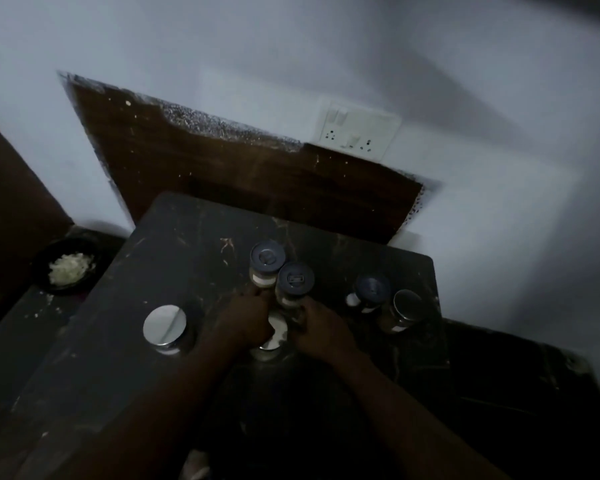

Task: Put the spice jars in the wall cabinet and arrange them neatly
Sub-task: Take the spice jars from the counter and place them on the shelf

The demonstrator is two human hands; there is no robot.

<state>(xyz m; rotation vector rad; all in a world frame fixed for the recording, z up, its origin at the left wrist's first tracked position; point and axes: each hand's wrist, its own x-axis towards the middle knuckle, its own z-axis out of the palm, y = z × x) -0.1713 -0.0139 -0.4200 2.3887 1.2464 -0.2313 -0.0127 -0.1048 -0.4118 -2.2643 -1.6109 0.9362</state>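
Observation:
Several spice jars stand on a dark table (174, 244) in dim light. My left hand (246, 322) grips the base of a blue-lidded jar (266, 263). My right hand (321, 329) grips a second blue-lidded jar (295, 284) beside it. Between my hands sits a jar with a shiny metal lid (277, 332), partly hidden. A silver-lidded jar (165, 329) stands to the left. At the right stand another blue-lidded jar (373, 292) and a dark-lidded jar (404, 308). No wall cabinet is in view.
A black bowl (68, 266) with pale chopped food sits on a lower surface at the left. A wooden panel (257, 174) and a white socket plate (357, 133) are on the wall behind the table. A dark low surface lies to the right.

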